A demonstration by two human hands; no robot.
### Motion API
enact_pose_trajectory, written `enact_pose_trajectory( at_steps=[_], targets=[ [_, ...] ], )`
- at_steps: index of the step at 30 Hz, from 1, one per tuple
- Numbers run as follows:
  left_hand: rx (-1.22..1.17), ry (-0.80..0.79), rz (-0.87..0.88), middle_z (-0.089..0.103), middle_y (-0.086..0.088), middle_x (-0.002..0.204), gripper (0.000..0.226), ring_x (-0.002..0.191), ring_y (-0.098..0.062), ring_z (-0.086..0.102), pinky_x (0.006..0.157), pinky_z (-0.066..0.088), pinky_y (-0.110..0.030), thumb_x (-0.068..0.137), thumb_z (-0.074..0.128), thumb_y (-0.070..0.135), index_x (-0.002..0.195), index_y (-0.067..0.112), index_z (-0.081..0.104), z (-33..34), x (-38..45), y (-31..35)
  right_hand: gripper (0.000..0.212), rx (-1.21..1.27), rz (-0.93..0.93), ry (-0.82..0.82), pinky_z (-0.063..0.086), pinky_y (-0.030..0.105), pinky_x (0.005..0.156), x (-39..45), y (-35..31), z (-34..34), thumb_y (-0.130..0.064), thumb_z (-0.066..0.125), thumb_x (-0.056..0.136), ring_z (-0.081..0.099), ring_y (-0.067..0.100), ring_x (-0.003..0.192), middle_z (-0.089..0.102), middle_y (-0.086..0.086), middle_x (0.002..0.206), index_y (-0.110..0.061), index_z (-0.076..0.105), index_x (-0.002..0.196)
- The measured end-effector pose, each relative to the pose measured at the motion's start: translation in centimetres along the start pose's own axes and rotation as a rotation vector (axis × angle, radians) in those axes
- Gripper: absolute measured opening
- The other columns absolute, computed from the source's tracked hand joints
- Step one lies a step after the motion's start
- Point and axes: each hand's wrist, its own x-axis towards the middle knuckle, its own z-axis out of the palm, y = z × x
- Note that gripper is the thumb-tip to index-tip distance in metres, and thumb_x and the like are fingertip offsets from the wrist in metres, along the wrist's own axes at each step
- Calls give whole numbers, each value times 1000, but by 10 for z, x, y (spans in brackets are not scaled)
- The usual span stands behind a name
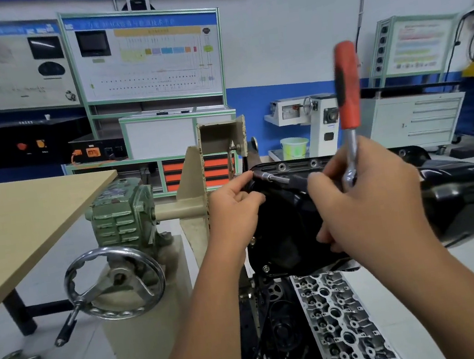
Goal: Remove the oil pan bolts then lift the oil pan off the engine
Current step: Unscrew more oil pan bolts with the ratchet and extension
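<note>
Head view, right hand (365, 198) gripped ratchet (348, 110) at its head, left hand (233, 207) pinched extension (268, 176) against black oil pan (458, 195), handle upright.

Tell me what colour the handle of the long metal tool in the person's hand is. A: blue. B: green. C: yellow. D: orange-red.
D: the metal ratchet wrench gripped near its head by the right hand has an orange-red handle with a black strip, sticking up above the shiny black oil pan.
</note>
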Motion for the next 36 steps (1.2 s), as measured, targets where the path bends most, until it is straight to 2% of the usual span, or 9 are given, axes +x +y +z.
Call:
enact_pose_trajectory(
  at_steps=[5,10,14,17,19,25,28,34,36],
  targets=[
    [-23,-33,-29,47,11,50,50,41,-6,42,39,33,-16,83,63,-1,111,38,75,4,-9,3,30,-377,-419,-169,47,40,60,7,-12,0,-21,68,90,53,26,63,50,-5,66,-27,41,78],
    [-46,-77,-62,44,-6,63,46,43,-14,32,41,24,-19,73,60,7,114,25,72,8,-19,8,11,-381,-437,-269,42,34,64,3,-15,3,-19,62,93,52,16,74,52,-7,82,-29,61,94],
    [-8,-57,-118,61,7,58,57,39,-6,47,35,30,-16,87,57,-2,137,24,61,10,-20,11,13,148,128,-104,60,39,59,-3,-15,9,-13,64,97,70,23,60,65,3,79,-24,59,92],
    [-24,-62,-101,65,0,72,49,42,-7,46,35,28,-17,87,57,0,124,30,67,9,-25,16,13,832,682,-10,60,39,50,-6,-28,12,0,61,98,69,27,50,66,17,87,-11,57,104],
    [-36,-78,-83,62,0,71,47,43,-9,43,38,27,-17,84,57,3,107,41,73,10,-28,20,11,862,722,-53,60,39,49,-5,-31,12,0,61,99,69,28,50,66,20,90,-6,57,106],
    [-78,-64,-157,43,-2,58,46,42,-15,34,45,23,-21,73,66,13,109,40,70,11,-29,18,20,-307,-270,-477,58,47,70,12,-38,-1,-5,57,94,65,25,74,64,1,88,-24,63,93],
    [-183,-58,-168,44,-4,65,42,63,-22,42,59,30,-35,45,67,40,85,26,66,16,-33,24,21,-441,-475,-549,53,45,73,7,-37,5,-5,55,91,57,20,78,55,-5,84,-25,63,89],
    [-46,-70,-133,67,0,81,57,44,-9,50,40,30,-18,82,60,11,130,40,63,6,-31,18,20,877,705,91,59,41,48,-5,-45,28,-4,59,98,61,17,48,65,15,97,-22,64,105],
    [-48,-67,-132,70,-2,88,55,46,-8,53,39,32,-19,78,59,20,130,40,63,7,-31,18,17,907,723,30,60,39,50,1,-47,26,-2,57,99,66,21,49,65,18,97,-16,62,107]
  ],
)
